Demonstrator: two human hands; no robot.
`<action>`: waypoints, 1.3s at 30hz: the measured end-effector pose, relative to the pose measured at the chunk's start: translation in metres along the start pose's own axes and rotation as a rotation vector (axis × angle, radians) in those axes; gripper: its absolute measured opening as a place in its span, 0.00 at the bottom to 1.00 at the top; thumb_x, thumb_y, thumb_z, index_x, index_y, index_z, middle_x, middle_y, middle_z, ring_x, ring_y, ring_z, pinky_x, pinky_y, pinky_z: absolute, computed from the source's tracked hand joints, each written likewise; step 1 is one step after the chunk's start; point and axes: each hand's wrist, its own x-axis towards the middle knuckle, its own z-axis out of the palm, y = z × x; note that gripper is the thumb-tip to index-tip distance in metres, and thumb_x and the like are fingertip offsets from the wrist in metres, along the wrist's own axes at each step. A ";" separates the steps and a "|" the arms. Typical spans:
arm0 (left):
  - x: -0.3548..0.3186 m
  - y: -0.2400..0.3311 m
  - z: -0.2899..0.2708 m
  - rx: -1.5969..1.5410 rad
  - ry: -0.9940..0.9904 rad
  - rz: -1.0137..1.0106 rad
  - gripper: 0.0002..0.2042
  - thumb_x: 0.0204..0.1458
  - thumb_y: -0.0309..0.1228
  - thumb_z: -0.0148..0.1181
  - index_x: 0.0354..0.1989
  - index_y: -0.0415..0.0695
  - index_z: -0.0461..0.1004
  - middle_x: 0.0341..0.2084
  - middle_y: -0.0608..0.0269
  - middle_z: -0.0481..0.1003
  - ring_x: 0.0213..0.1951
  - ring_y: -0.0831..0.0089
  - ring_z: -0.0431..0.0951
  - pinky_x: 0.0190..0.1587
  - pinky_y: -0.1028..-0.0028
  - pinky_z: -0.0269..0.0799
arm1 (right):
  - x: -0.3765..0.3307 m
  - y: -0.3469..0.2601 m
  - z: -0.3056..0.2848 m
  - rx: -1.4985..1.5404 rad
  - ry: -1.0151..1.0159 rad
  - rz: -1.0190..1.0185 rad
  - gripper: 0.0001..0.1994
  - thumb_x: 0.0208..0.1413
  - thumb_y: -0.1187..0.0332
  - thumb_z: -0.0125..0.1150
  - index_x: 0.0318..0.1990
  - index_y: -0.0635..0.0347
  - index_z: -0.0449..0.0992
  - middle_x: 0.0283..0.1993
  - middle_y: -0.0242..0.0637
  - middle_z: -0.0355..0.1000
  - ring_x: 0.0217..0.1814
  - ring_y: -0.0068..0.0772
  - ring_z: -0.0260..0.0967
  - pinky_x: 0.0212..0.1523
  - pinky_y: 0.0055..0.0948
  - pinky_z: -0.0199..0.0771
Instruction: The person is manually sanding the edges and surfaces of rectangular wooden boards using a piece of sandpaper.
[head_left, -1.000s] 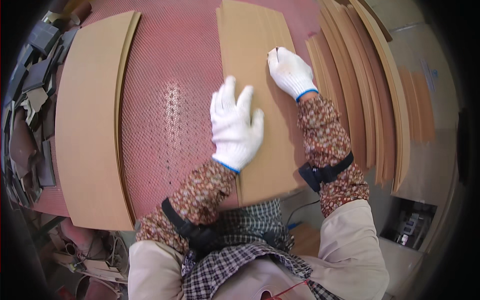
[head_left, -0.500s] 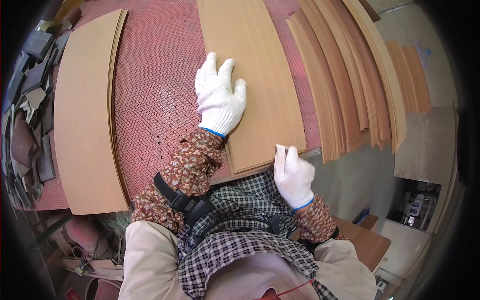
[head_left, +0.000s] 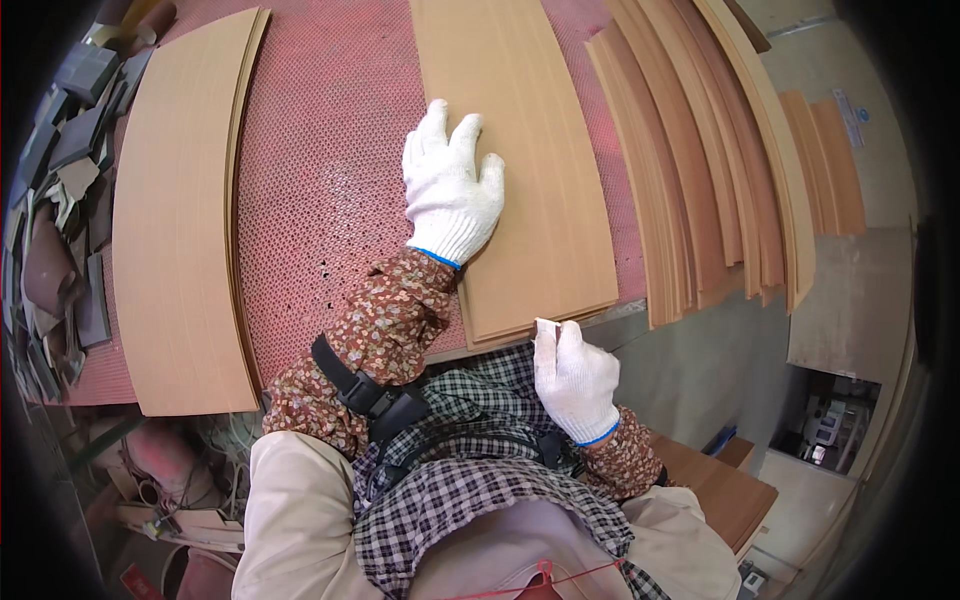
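Observation:
My left hand [head_left: 452, 185], in a white knit glove with a blue cuff edge, rests with fingers apart on the left part of a long light-brown wooden board [head_left: 540, 200]. That board lies on top of others, their edges showing at the near end. My right hand [head_left: 577, 378], gloved the same way, is just off the near end of the stack. Its fingers are closed in a pinch. A small pale flat piece [head_left: 546, 323] shows at their tips; its kind is too small to tell.
A red perforated mat [head_left: 330, 170] covers the table. Another stack of boards [head_left: 185, 220] lies to the left, beside a heap of grey and brown scraps [head_left: 75, 140]. Several long boards [head_left: 690, 150] stand in a row on the right. Brown panels [head_left: 710, 490] lie lower right.
My right hand has moved slightly left and toward me, away from the board's near end. My left hand stays on the board, and the whole view has shifted a little.

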 end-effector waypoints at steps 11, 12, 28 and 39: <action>0.013 0.001 -0.001 0.010 0.046 0.043 0.21 0.56 0.24 0.62 0.59 0.37 0.76 0.67 0.30 0.66 0.65 0.36 0.70 0.70 0.49 0.64 | 0.079 -0.001 -0.002 -0.089 -0.062 -0.060 0.12 0.71 0.61 0.58 0.35 0.54 0.70 0.18 0.41 0.73 0.17 0.44 0.75 0.18 0.43 0.72; 0.014 0.003 -0.003 0.010 0.048 0.047 0.21 0.56 0.24 0.62 0.59 0.37 0.76 0.67 0.30 0.66 0.65 0.36 0.70 0.70 0.49 0.64 | 0.096 -0.001 -0.002 -0.110 -0.066 -0.061 0.11 0.71 0.61 0.57 0.36 0.55 0.70 0.19 0.41 0.73 0.18 0.44 0.76 0.19 0.44 0.73; -0.036 0.047 -0.005 -0.064 0.010 0.022 0.26 0.53 0.23 0.65 0.64 0.38 0.74 0.69 0.30 0.65 0.67 0.32 0.67 0.73 0.45 0.60 | 0.400 0.025 0.020 -0.130 -0.059 -0.052 0.21 0.67 0.55 0.50 0.48 0.60 0.85 0.47 0.59 0.83 0.51 0.65 0.82 0.52 0.58 0.81; -0.100 0.097 -0.004 -0.037 0.067 -0.037 0.27 0.50 0.22 0.66 0.63 0.38 0.75 0.68 0.29 0.66 0.66 0.33 0.68 0.72 0.42 0.61 | 0.468 0.013 0.003 -0.136 -0.153 -0.153 0.25 0.66 0.57 0.47 0.59 0.64 0.81 0.66 0.56 0.74 0.70 0.63 0.71 0.69 0.53 0.70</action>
